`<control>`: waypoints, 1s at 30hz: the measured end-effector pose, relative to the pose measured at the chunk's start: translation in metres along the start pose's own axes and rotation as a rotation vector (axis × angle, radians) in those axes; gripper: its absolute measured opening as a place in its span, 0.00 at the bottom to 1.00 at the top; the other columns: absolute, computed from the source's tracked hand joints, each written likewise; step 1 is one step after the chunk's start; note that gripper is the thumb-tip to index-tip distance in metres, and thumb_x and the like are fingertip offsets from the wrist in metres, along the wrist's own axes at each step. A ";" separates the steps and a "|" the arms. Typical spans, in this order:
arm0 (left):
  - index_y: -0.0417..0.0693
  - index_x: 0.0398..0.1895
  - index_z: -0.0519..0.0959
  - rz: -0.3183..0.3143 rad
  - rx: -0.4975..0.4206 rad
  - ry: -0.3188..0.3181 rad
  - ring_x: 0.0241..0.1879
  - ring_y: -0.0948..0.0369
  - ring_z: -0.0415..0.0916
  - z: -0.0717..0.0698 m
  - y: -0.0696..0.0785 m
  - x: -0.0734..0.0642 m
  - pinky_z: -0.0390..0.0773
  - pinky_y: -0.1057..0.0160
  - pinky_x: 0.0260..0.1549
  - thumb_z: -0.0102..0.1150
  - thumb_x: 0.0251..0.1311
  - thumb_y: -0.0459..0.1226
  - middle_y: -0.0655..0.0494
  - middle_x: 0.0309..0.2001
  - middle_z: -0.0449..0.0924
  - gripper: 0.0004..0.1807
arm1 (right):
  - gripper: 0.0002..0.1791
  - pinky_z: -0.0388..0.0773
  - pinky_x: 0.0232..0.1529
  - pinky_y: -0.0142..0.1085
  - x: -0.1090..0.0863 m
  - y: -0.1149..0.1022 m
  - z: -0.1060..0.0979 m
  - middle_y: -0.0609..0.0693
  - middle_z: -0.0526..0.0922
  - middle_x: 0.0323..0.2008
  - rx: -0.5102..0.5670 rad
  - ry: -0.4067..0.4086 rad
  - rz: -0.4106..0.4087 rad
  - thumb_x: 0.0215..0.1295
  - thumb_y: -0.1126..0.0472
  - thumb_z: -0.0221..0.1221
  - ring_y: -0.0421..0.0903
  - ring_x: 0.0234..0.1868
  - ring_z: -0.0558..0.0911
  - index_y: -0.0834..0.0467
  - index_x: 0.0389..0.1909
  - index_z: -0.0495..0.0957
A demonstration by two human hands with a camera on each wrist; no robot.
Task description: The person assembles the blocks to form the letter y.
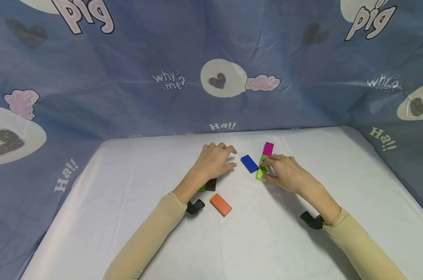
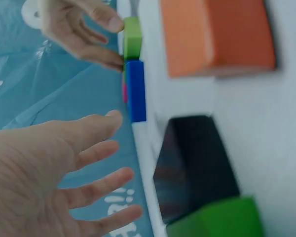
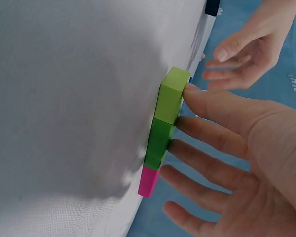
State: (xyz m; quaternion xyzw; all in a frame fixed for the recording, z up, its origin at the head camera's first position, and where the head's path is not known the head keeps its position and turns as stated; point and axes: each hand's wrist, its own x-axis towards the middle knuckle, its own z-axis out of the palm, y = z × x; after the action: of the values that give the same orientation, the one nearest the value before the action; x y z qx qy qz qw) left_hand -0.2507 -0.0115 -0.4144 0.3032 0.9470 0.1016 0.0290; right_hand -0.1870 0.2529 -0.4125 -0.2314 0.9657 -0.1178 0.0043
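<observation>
Left hand (image 1: 215, 160) spreads, holding nothing, while the right hand (image 1: 285, 172) (fingers extended) touches the lime block (image 3: 170, 96).

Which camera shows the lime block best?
The right wrist view: the lime block looks biggest there, with its top end and long side in plain sight. In the head view it is small, and the right hand overlaps it. The left wrist view shows it farther away, near the blue block.

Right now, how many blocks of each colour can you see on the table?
Green blocks: 2
Lime block: 1
Pink block: 1
Blue block: 1
Orange block: 1
Black block: 1
Total in view: 7
</observation>
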 end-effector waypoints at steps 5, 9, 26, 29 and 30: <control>0.59 0.70 0.79 -0.020 -0.021 -0.069 0.58 0.45 0.81 -0.009 -0.007 -0.010 0.75 0.40 0.64 0.64 0.75 0.54 0.49 0.65 0.83 0.25 | 0.15 0.81 0.56 0.66 0.000 0.000 0.001 0.57 0.90 0.53 0.002 0.003 -0.011 0.68 0.60 0.73 0.60 0.57 0.88 0.60 0.53 0.87; 0.59 0.71 0.79 -0.033 -0.020 -0.085 0.60 0.45 0.80 -0.013 -0.011 -0.017 0.74 0.40 0.65 0.64 0.75 0.53 0.49 0.67 0.82 0.25 | 0.15 0.82 0.55 0.66 -0.001 0.000 0.001 0.56 0.90 0.51 0.002 0.007 -0.016 0.68 0.61 0.73 0.59 0.56 0.88 0.60 0.52 0.87; 0.59 0.68 0.81 0.012 -0.016 -0.213 0.60 0.45 0.81 -0.026 -0.022 -0.042 0.74 0.37 0.65 0.76 0.64 0.54 0.50 0.64 0.84 0.31 | 0.15 0.82 0.54 0.66 -0.001 0.000 -0.001 0.56 0.90 0.51 0.006 0.009 -0.021 0.67 0.61 0.73 0.59 0.56 0.88 0.60 0.52 0.87; 0.59 0.67 0.81 0.024 -0.013 -0.230 0.55 0.48 0.81 -0.026 -0.022 -0.045 0.74 0.38 0.63 0.78 0.61 0.54 0.51 0.61 0.85 0.32 | 0.15 0.82 0.54 0.66 0.000 0.000 -0.001 0.56 0.90 0.51 0.003 0.010 -0.022 0.67 0.61 0.73 0.59 0.56 0.88 0.60 0.52 0.87; 0.59 0.67 0.82 0.026 -0.011 -0.234 0.53 0.49 0.81 -0.027 -0.022 -0.045 0.75 0.39 0.63 0.78 0.61 0.55 0.51 0.60 0.86 0.32 | 0.15 0.82 0.54 0.66 0.000 0.000 -0.001 0.56 0.90 0.51 0.004 0.010 -0.022 0.67 0.61 0.73 0.59 0.56 0.88 0.60 0.52 0.87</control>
State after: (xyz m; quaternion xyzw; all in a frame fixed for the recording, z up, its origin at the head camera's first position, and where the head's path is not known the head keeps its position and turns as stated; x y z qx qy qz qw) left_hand -0.2293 -0.0598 -0.3933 0.3252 0.9326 0.0712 0.1394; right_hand -0.1866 0.2530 -0.4116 -0.2413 0.9629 -0.1208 -0.0015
